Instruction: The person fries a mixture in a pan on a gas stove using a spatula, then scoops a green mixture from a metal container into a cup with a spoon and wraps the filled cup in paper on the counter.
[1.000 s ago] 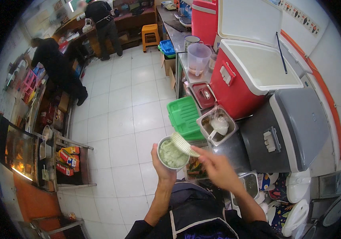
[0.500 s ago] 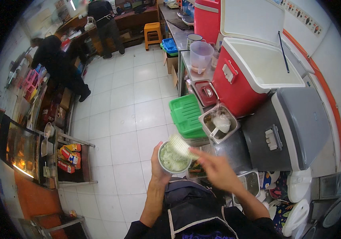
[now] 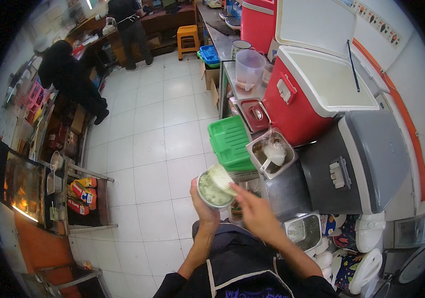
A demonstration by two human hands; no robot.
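Observation:
My left hand (image 3: 205, 212) is wrapped around a round white bowl (image 3: 216, 205), held up in front of my apron. Inside it lies pale green, grainy food that looks like rice (image 3: 209, 192). Pinched by its handle in my right hand (image 3: 256, 212) is a ribbed, cream-coloured rice paddle (image 3: 221, 178). The paddle's broad blade lies over the far right part of the bowl, against or just above the food; I cannot tell which. Just beyond, a steel pan (image 3: 271, 174) holds a white scoop (image 3: 274, 155) and some clear plastic.
To the right stand an open red cooler (image 3: 292, 116) and a closed grey cooler (image 3: 326, 159). A green lidded box (image 3: 230, 144) is ahead, and another steel pan (image 3: 317, 243) sits near my right forearm. Two people work at the far left counter; a glowing display case (image 3: 24, 184) is at left.
The paddle has moved slightly left and down, closer over the bowl, and my right hand has come inward with it. The bowl remains in my left hand.

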